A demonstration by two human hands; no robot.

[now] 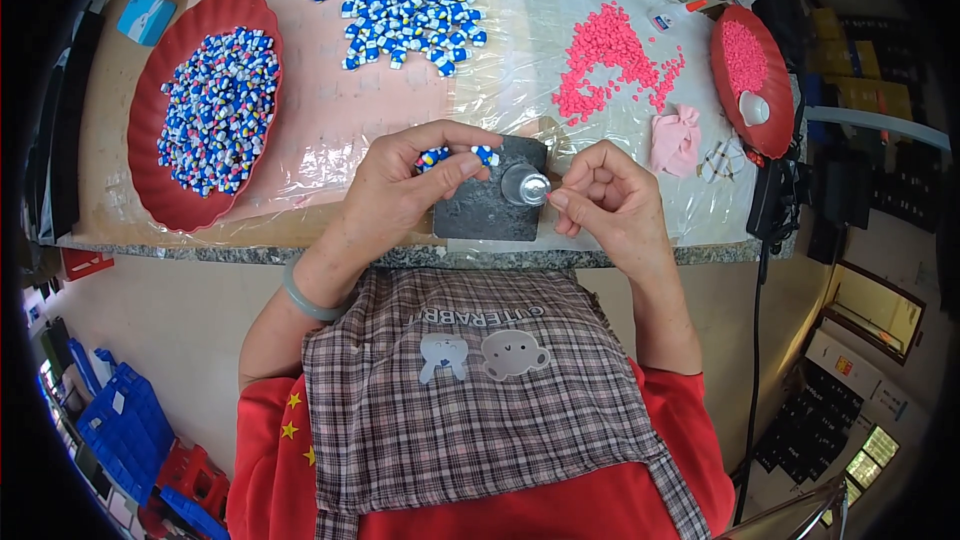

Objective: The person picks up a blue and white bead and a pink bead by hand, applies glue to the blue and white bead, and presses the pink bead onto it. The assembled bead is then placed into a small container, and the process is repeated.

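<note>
My left hand pinches a small blue-and-white figurine between thumb and fingertips; more such pieces show in the curl of its fingers. At the right, my right hand is closed in a pinch on a tiny pink piece, mostly covered by the fingertips. Between the hands a small clear, shiny-topped container stands on a dark square slab. The right fingertips are beside its rim; whether they touch it I cannot tell.
A red scalloped tray of figurines lies left; loose figurines spread at the back. Loose pink pieces lie back right, near a pink cloth, a glue bottle and a red tray holding pink pieces and a white cup.
</note>
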